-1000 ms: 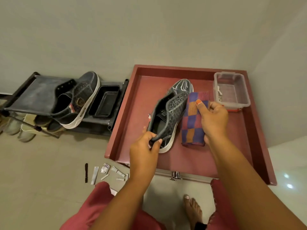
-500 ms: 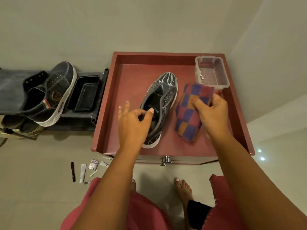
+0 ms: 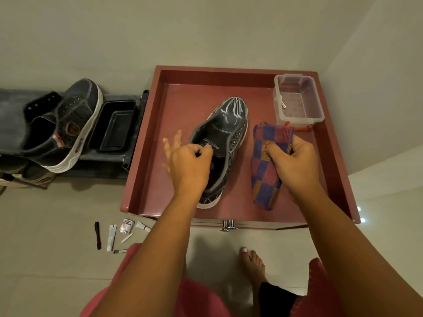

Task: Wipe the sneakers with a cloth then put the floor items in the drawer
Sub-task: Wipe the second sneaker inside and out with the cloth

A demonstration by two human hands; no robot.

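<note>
While the drawer (image 3: pixel 146 156) holds one sneaker (image 3: pixel 225 143), your left hand (image 3: pixel 190 165) pinches its tongue and your right hand (image 3: pixel 295 161) grips the cloth (image 3: pixel 265 179); wiping is underway, floor items (image 3: pixel 114 234) still wait.

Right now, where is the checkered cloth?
In the head view, the checkered cloth is gripped by the right hand over the red drawer, right of the sneaker.

The scene is being viewed from a single head-worn wide-angle camera, which is being aimed steeply downward and forward. The open drawer (image 3: pixel 338 179) is being framed near, at arm's reach, with the floor (image 3: pixel 57 259) being caught below it.
</note>
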